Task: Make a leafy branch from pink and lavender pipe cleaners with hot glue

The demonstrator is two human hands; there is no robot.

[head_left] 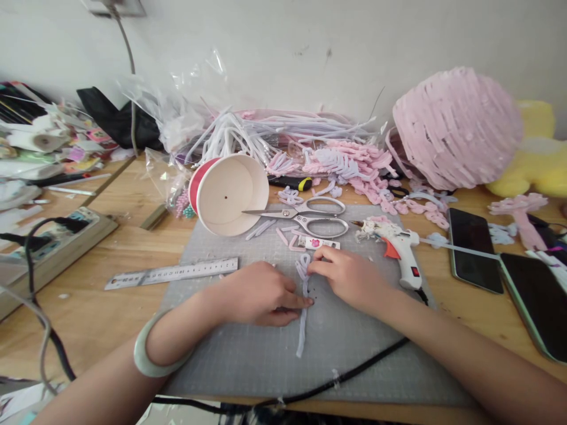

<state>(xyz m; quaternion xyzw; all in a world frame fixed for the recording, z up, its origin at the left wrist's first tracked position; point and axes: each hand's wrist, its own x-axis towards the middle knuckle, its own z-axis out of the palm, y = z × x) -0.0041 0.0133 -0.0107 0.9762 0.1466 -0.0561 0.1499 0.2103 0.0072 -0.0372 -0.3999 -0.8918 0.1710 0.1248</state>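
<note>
A pale lilac pipe cleaner lies on the grey cutting mat, bent into small loops at its upper end, with a straight tail towards me. My left hand is closed beside it, its index fingertip pressing the stem against the mat. My right hand is closed too, thumb and finger pinching the edge of the loops. Just above the loops lie a white lighter with a pink print and short pink pipe cleaner pieces. Open scissors rest beyond them.
A glue gun and two phones are on the right. To the left lie a steel ruler and a power strip. A paper tub, pipe cleaners and a pink ball stand behind. A black cable crosses the mat.
</note>
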